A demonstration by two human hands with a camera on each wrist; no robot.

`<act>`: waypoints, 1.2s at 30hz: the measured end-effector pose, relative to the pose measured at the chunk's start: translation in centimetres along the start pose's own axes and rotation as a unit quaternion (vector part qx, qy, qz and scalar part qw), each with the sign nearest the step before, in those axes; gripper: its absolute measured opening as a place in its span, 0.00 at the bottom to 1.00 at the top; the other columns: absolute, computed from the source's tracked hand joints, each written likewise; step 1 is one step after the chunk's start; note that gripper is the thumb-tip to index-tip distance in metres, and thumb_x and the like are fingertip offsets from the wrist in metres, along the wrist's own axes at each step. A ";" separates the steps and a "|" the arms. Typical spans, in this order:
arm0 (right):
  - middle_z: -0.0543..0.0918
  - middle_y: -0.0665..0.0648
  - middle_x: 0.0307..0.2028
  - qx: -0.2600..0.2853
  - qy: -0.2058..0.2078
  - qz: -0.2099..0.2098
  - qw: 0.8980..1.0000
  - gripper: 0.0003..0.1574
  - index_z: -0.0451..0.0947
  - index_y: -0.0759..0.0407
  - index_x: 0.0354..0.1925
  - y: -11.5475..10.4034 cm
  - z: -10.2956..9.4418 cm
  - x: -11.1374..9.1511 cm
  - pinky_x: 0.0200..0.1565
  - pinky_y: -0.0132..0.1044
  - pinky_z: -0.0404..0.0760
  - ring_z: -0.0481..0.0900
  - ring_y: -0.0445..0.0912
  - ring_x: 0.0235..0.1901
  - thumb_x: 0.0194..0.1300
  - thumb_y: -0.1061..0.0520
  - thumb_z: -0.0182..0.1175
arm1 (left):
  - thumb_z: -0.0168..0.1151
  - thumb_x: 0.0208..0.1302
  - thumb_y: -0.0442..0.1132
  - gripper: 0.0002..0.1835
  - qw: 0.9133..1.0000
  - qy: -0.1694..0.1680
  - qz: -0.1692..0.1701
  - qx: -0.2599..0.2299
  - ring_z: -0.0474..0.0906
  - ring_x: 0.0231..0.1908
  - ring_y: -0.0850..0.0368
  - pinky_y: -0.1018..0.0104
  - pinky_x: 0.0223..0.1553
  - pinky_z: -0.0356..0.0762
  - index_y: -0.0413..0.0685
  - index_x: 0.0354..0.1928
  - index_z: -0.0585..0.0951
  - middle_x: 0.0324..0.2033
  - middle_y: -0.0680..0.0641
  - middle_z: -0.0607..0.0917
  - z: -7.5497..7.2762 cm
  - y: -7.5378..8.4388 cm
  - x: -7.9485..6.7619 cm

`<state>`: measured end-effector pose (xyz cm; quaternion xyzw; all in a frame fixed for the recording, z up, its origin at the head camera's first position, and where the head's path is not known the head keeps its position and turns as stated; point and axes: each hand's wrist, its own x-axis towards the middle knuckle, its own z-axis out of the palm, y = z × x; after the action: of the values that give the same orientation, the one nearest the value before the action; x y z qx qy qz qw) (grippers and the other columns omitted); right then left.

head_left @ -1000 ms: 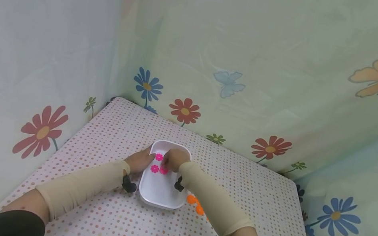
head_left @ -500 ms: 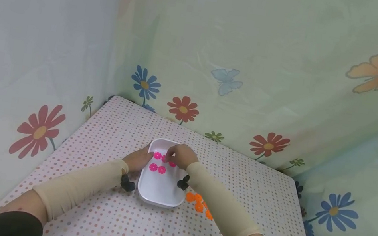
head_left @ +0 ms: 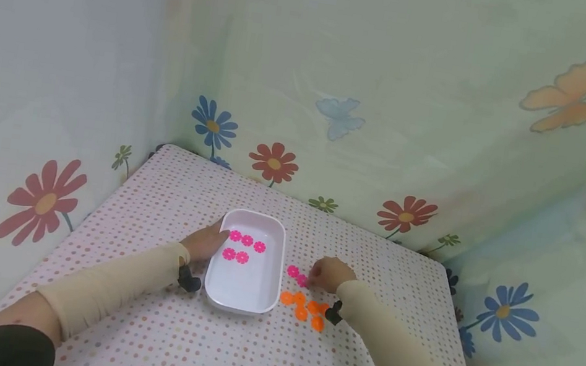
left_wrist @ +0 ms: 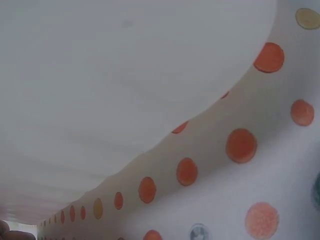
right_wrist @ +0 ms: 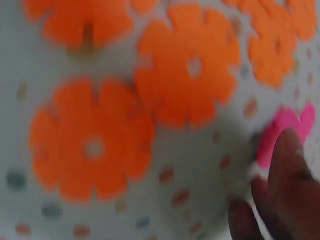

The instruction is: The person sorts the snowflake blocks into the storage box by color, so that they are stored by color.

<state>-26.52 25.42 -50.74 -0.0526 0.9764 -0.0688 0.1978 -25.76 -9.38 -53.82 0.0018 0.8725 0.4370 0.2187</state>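
My left hand [head_left: 206, 243] holds the left rim of a white rectangular tray [head_left: 241, 288], its thumb over the edge. Inside the tray lie several pink notched, flower-shaped plastic discs [head_left: 247, 240] in two rows. The left wrist view shows mostly the white tray wall [left_wrist: 110, 90]. To the right of the tray, my right hand [head_left: 333, 275] is low over the table beside loose pink discs [head_left: 293, 270]. In the right wrist view, a fingertip [right_wrist: 290, 145] overlaps a pink disc [right_wrist: 272, 137] and the fingers are apart, with no pinch visible.
Several orange discs [head_left: 301, 313] of the same kind lie in a loose group in front of the right hand. A dotted pink-white cloth [head_left: 149, 325] covers the table. Behind stands a flower-and-butterfly curtain [head_left: 422, 101].
My right hand has left the tray and moved right to the loose pink discs. The tray now shows more pink discs uncovered. The left hand keeps its hold on the rim.
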 end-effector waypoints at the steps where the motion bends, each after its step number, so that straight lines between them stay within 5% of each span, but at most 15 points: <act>1: 0.87 0.47 0.35 0.001 -0.004 0.008 1.000 0.10 0.87 0.48 0.35 0.0 0.5 0.3 0.41 0.41 0.83 0.81 0.44 0.34 0.63 0.45 0.75 | 0.34 0.81 0.62 0.35 1.000 0.000 -0.005 -0.001 0.81 0.58 0.34 0.37 0.58 0.79 0.72 0.85 0.41 0.70 0.41 0.77 -0.1 -0.1 0.0; 5: 0.86 0.49 0.35 0.012 0.002 0.029 0.999 0.10 0.85 0.50 0.38 -0.6 1.3 0.9 0.43 0.42 0.83 0.80 0.45 0.34 0.63 0.49 0.75 | 0.34 0.81 0.63 0.35 1.000 0.001 -0.016 0.003 0.84 0.38 0.39 0.49 0.35 0.83 0.73 0.84 0.41 0.63 0.41 0.82 -0.2 -0.3 0.3; 7: 0.87 0.49 0.36 0.022 0.004 0.041 0.999 0.08 0.85 0.50 0.38 -0.8 1.3 0.9 0.45 0.44 0.83 0.80 0.46 0.35 0.63 0.51 0.75 | 0.34 0.81 0.63 0.35 1.000 0.000 -0.020 0.000 0.84 0.42 0.38 0.47 0.39 0.83 0.74 0.84 0.41 0.66 0.41 0.80 -0.2 -0.3 0.3; 10: 0.87 0.50 0.37 0.034 0.003 0.055 0.998 0.08 0.85 0.50 0.37 -0.9 1.3 0.8 0.47 0.44 0.83 0.80 0.46 0.36 0.64 0.52 0.75 | 0.34 0.81 0.63 0.35 1.000 0.003 -0.015 -0.001 0.79 0.62 0.37 0.37 0.57 0.79 0.73 0.84 0.42 0.77 0.44 0.70 -0.1 -0.3 0.3; 12: 0.86 0.50 0.37 0.039 0.002 0.057 0.998 0.07 0.85 0.49 0.37 -0.9 1.3 0.6 0.47 0.43 0.83 0.79 0.46 0.37 0.64 0.52 0.74 | 0.35 0.81 0.63 0.35 1.000 0.002 -0.021 -0.010 0.79 0.62 0.36 0.36 0.58 0.79 0.75 0.84 0.42 0.76 0.44 0.71 -0.1 -0.2 0.3; 16: 0.86 0.50 0.38 0.055 0.003 0.065 0.996 0.10 0.84 0.50 0.36 -0.7 1.2 0.2 0.45 0.42 0.82 0.79 0.47 0.36 0.63 0.50 0.76 | 0.35 0.81 0.64 0.35 0.999 -0.005 -0.039 -0.021 0.82 0.28 0.45 0.55 0.26 0.81 0.78 0.84 0.41 0.49 0.40 0.86 -0.1 -0.1 0.7; 19: 0.85 0.51 0.37 0.065 0.001 0.067 0.996 0.11 0.84 0.50 0.35 -0.4 0.8 0.1 0.42 0.41 0.81 0.79 0.47 0.35 0.61 0.50 0.77 | 0.35 0.81 0.64 0.35 0.999 -0.011 -0.041 -0.024 0.75 0.17 0.50 0.62 0.17 0.75 0.77 0.84 0.41 0.36 0.41 0.86 -0.1 -0.2 0.9; 25: 0.87 0.52 0.34 0.104 0.026 0.007 0.994 0.06 0.86 0.53 0.36 -0.2 -1.6 -0.1 0.37 0.37 0.80 0.79 0.45 0.33 0.66 0.53 0.73 | 0.37 0.81 0.63 0.35 0.999 -0.009 -0.028 -0.033 0.77 0.23 0.48 0.59 0.23 0.76 0.78 0.84 0.42 0.54 0.43 0.85 -0.2 -0.1 0.8; 30: 0.88 0.54 0.37 0.137 0.058 -0.049 0.988 0.05 0.86 0.51 0.38 -4.6 -5.4 -0.3 0.41 0.39 0.85 0.80 0.46 0.36 0.67 0.52 0.72 | 0.36 0.81 0.63 0.35 0.999 -0.009 -0.026 -0.036 0.76 0.20 0.51 0.61 0.21 0.77 0.76 0.84 0.42 0.47 0.42 0.87 0.0 -0.1 0.4; 33: 0.88 0.50 0.36 0.092 0.038 -0.097 0.990 0.04 0.87 0.48 0.38 -8.5 -6.2 0.0 0.45 0.39 0.86 0.81 0.46 0.37 0.66 0.53 0.73 | 0.34 0.81 0.65 0.36 0.999 -0.011 -0.024 -0.032 0.76 0.17 0.52 0.61 0.19 0.79 0.74 0.84 0.41 0.35 0.42 0.87 0.0 -0.1 0.2; 36: 0.87 0.47 0.34 0.014 0.006 -0.139 0.990 0.03 0.88 0.48 0.36 -11.6 -5.8 0.8 0.46 0.38 0.86 0.81 0.44 0.37 0.65 0.54 0.74 | 0.35 0.81 0.65 0.35 0.999 -0.006 -0.022 -0.028 0.82 0.25 0.48 0.54 0.28 0.84 0.76 0.84 0.42 0.41 0.43 0.88 0.1 -0.1 0.2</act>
<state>-28.63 14.59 -43.99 -0.1849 0.9596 -0.1101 0.1812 -25.87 -9.35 -53.97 -0.0209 0.8583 0.4567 0.2331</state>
